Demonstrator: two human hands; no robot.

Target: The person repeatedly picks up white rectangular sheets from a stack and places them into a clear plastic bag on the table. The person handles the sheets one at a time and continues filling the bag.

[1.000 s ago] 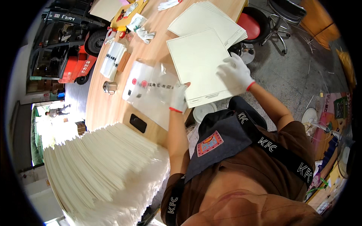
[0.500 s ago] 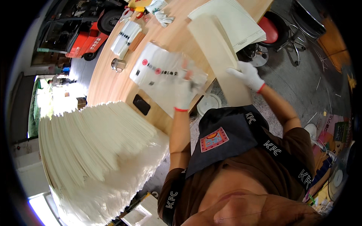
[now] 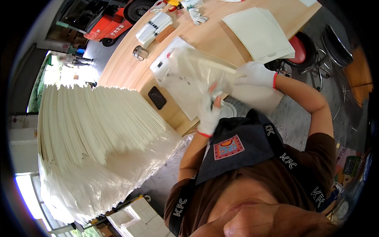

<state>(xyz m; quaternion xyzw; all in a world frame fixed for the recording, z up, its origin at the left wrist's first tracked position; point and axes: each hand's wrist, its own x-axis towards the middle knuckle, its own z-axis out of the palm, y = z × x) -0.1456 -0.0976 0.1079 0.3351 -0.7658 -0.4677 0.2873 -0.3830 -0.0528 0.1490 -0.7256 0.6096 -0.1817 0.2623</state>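
Note:
My left hand, in a white glove with bare fingertips, pinches the open edge of a clear plastic bag. The bag is lifted and puffed up over the table's near edge. My right hand, also gloved, grips a cream paper sheet, perhaps several layered. The sheet's far end lies inside or behind the see-through bag; which one I cannot tell. Below the lifted bag lies a pile of flat printed bags. Motion blurs the sheet's near end.
Cream sheets lie fanned on the wooden table. A tall stack of bagged sheets stands at left. A phone, metal-lidded jar, rolled packets and spare glove are about. Stools stand right; a red forklift is far left.
My right hand has brought the cream sheet leftward to the bag. The bag has come up off the pile in my left hand. The whole view has shifted a little.

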